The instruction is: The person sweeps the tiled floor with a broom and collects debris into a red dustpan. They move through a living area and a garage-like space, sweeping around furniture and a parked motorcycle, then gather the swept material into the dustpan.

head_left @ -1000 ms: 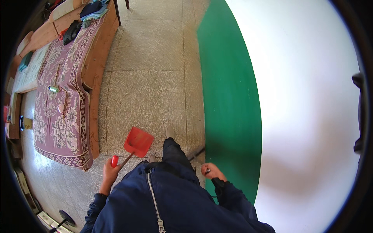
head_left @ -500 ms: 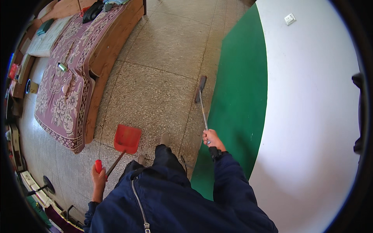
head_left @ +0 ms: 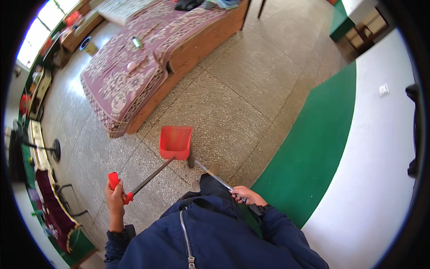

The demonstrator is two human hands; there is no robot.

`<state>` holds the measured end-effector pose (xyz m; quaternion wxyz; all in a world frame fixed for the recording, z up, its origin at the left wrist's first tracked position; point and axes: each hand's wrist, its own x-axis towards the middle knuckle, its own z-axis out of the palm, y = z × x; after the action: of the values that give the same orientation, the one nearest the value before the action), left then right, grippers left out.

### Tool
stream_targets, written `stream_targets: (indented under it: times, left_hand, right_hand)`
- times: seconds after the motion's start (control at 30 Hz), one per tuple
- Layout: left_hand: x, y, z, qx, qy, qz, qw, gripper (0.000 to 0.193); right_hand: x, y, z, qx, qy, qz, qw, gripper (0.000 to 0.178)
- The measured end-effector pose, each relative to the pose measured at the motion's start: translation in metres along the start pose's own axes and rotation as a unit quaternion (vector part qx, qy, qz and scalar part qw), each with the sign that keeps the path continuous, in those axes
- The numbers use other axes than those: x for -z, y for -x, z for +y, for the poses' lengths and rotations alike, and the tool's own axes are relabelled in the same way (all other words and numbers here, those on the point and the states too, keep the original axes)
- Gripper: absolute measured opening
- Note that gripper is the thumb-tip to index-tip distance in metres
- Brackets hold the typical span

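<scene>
- Okay, left hand [head_left: 116, 196] clamped round the red grip [head_left: 113, 180] of the dustpan; dark long handle [head_left: 153, 174] slants far-right from it down to the pan.
- Red dustpan [head_left: 175, 141] sits mid-scene, far of the person's body, mouth facing far; flat on the floor or slightly lifted, can't tell.
- Right hand [head_left: 245, 194] wrapped on the near end of the silver broom pole [head_left: 213, 174], fingers curled in.
- Broom head [head_left: 191, 162] just beside the pan's near-right corner; touching or not, can't tell.
- Handling, my guess: dustpan light, fairly stiff, not fragile; weight out at the pan end, so it'd swing or tip on a loose grip. Best hold: red grip, up top.
- Broom likely light too; pole smooth, maybe a bit slippery, so a full wrap near the end makes sense.
- Materials: pan looks like moulded plastic, boxy scoop, raised sides, scuffed inside. Pole shiny, metal-like, thin, straight. Broom head dark, narrow; bristles too small to read.
- Floor [head_left: 224, 107]: speckled, stone-like, dark seams between big slabs.
- Left-far: wooden bed [head_left: 199, 48], soft mauve floral bedspread [head_left: 101, 83], patterned border.
- Right: smooth wall, green below [head_left: 309, 157], white above.
</scene>
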<state>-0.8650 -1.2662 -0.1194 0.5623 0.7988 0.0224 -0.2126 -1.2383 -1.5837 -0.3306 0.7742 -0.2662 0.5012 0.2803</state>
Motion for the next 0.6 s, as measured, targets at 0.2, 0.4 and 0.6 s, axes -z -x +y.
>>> stream_targets:
  times: [0.2,0.4,0.6]
  left_hand:
    - [0.072,0.074,-0.001,0.003,0.095,0.045,0.994,0.019]
    - [0.108,0.133,-0.026,0.022,0.112,0.074,0.991,0.027]
    - [0.113,0.157,-0.058,0.049,0.124,0.142,0.981,0.021]
  right_hand:
    - [-0.063,-0.041,-0.024,-0.112,0.308,-0.074,0.942,0.019]
    - [-0.160,-0.106,-0.034,-0.169,0.482,-0.164,0.844,0.025]
    - [-0.167,-0.128,-0.036,-0.132,0.376,-0.090,0.913,0.022]
